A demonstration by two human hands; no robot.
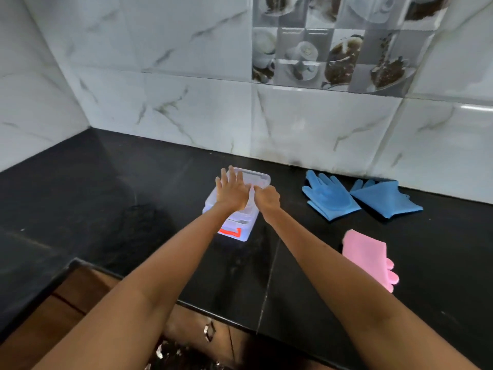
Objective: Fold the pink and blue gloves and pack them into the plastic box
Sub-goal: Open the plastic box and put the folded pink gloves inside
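A clear plastic box (241,231) with a red mark on its near end stands on the black counter (106,196). My left hand (232,192) lies flat on its lid with fingers spread. My right hand (267,199) is beside it, fingers pinched at the lid's right edge. Two blue gloves lie to the right near the wall: one flat with fingers spread (329,196), the other (386,198) partly folded. A pink glove (368,256) lies nearer to me, its fingers pointing toward the counter's front edge.
The white marble-tile wall (293,124) runs behind the counter and meets a side wall at the left corner. The counter's front edge (186,304) steps out at the left. Wooden cabinet fronts (80,295) lie below.
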